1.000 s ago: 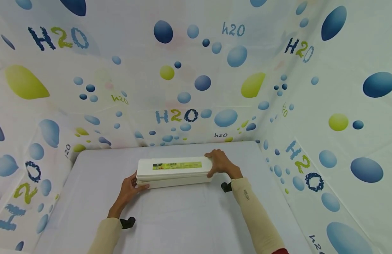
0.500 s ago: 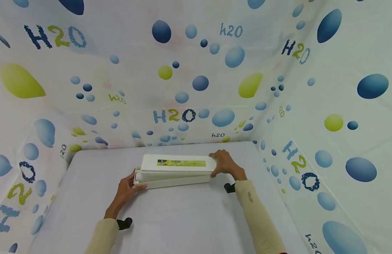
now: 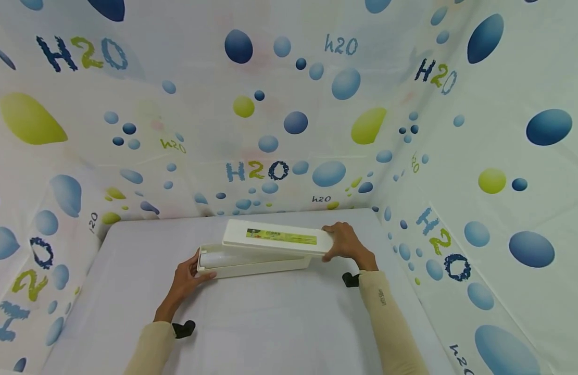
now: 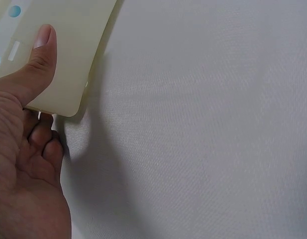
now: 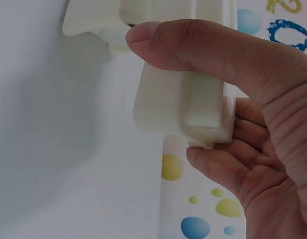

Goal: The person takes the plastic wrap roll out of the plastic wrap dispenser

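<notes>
A long off-white box (image 3: 261, 269) sits on the table, and a white roll (image 3: 220, 259) shows inside its left part. My left hand (image 3: 185, 281) grips the box's left end, thumb along the front wall and fingers behind the end; the left wrist view shows the thumb (image 4: 43, 55) on the box wall. Above the box, the lid (image 3: 279, 245) with a yellow-green label is held at its right end by my right hand (image 3: 344, 242). It is raised and slants down to the right, overlapping the box's far side. In the right wrist view the thumb (image 5: 168, 45) lies across the lid end.
The box stands on a white-covered table (image 3: 265, 323). Behind it and along both sides hang white curtains (image 3: 200, 104) with blue and green drops and H2O lettering. A small black piece (image 3: 184, 329) sticks out at the left wrist, another (image 3: 351, 279) at the right.
My right hand has moved the lid up and to the right, off the left part of the box, uncovering the roll. My left hand has kept its grip on the box.
</notes>
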Action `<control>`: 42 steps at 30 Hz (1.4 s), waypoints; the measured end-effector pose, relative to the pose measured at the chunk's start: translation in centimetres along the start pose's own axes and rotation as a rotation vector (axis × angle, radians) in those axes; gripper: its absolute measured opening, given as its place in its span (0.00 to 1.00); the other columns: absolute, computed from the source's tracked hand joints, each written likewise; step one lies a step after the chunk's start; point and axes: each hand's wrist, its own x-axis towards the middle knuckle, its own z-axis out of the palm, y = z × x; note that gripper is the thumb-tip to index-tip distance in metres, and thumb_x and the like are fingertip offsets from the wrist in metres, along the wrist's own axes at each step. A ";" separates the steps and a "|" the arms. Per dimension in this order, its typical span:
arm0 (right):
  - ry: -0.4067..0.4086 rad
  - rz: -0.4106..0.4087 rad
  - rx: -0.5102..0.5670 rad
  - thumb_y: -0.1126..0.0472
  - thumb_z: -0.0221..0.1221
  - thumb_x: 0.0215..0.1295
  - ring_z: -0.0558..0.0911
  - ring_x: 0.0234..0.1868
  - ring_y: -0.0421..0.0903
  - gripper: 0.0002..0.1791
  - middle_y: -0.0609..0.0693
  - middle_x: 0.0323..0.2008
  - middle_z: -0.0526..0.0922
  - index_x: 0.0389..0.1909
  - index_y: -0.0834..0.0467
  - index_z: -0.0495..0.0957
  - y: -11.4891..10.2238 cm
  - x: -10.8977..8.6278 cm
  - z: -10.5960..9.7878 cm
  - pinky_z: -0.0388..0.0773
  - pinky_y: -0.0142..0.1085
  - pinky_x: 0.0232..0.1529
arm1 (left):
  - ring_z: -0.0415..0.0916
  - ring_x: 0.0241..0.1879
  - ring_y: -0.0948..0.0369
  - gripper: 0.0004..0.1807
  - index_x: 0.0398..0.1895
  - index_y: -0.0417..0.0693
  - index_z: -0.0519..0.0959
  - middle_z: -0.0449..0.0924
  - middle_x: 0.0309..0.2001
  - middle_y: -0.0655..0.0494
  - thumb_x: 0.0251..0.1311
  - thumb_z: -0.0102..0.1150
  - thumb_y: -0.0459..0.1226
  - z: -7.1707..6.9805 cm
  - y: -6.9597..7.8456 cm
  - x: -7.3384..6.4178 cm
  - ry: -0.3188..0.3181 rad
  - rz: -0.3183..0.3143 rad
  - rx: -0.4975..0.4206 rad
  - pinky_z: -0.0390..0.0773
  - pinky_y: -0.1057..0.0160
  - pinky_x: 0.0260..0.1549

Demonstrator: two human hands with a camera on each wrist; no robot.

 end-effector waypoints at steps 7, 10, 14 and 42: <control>0.026 0.032 -0.014 0.55 0.89 0.35 0.79 0.44 0.50 0.50 0.57 0.48 0.90 0.66 0.64 0.85 1.3 -1.2 -0.3 0.74 0.41 0.45 | 0.69 0.77 0.33 0.55 0.85 0.29 0.54 0.65 0.80 0.29 0.62 0.80 0.34 0.0 -0.2 0.0 0.007 0.025 -0.005 0.61 0.93 0.57; 0.038 0.050 0.002 0.56 0.89 0.35 0.78 0.43 0.50 0.49 0.57 0.47 0.90 0.65 0.64 0.85 1.7 -1.6 -0.4 0.73 0.41 0.45 | 0.70 0.76 0.33 0.56 0.86 0.30 0.53 0.65 0.80 0.30 0.63 0.80 0.35 0.0 -0.5 0.1 0.005 0.021 0.003 0.62 0.93 0.57; 0.060 0.074 0.019 0.57 0.90 0.35 0.78 0.41 0.49 0.49 0.58 0.47 0.90 0.65 0.65 0.85 2.1 -2.3 -0.4 0.74 0.40 0.44 | 0.71 0.76 0.34 0.57 0.86 0.32 0.52 0.65 0.81 0.31 0.64 0.80 0.37 0.0 -0.7 0.3 0.004 0.015 0.024 0.66 0.91 0.59; 0.155 0.213 0.075 0.54 0.88 0.37 0.82 0.41 0.52 0.50 0.64 0.50 0.92 0.66 0.69 0.83 5.9 -6.8 -0.9 0.76 0.39 0.41 | 0.66 0.78 0.32 0.57 0.86 0.30 0.52 0.61 0.82 0.30 0.63 0.80 0.37 0.3 -0.8 0.3 0.003 0.021 -0.002 0.62 0.93 0.58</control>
